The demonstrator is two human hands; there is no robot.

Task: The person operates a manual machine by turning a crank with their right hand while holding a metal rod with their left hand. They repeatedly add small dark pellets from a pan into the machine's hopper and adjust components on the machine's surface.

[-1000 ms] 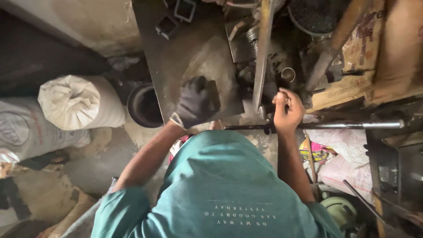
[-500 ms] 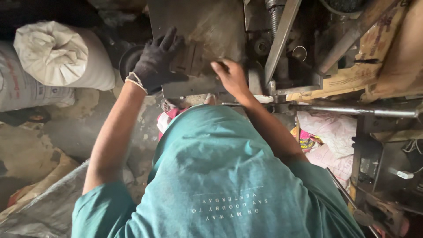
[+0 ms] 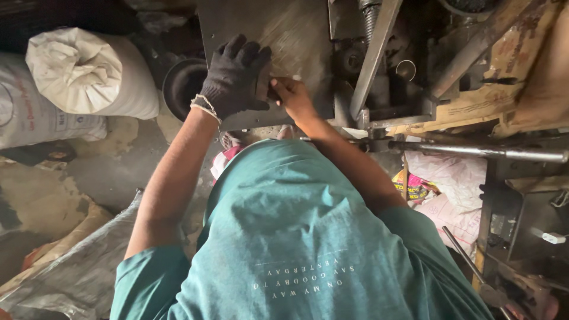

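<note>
We've shifted both hands off the steel rod [image 3: 474, 151] onto the metal sheet [image 3: 278, 41]: gloved left hand [image 3: 236, 76] flat w/ open grip, right hand [image 3: 290, 95] pinching the sheet's near edge.

— The glove on the left hand [image 3: 237, 77] is showing black, its cuff whitish; the metal sheet [image 3: 284, 35] is looking dull grey.

— And the shirt [image 3: 308, 237] is showing teal; the tied sack [image 3: 89, 74] is looking off-white.

A scuffed grey metal plate [image 3: 284, 35] lies flat (dusty, scratched) on the machine bed.
</note>
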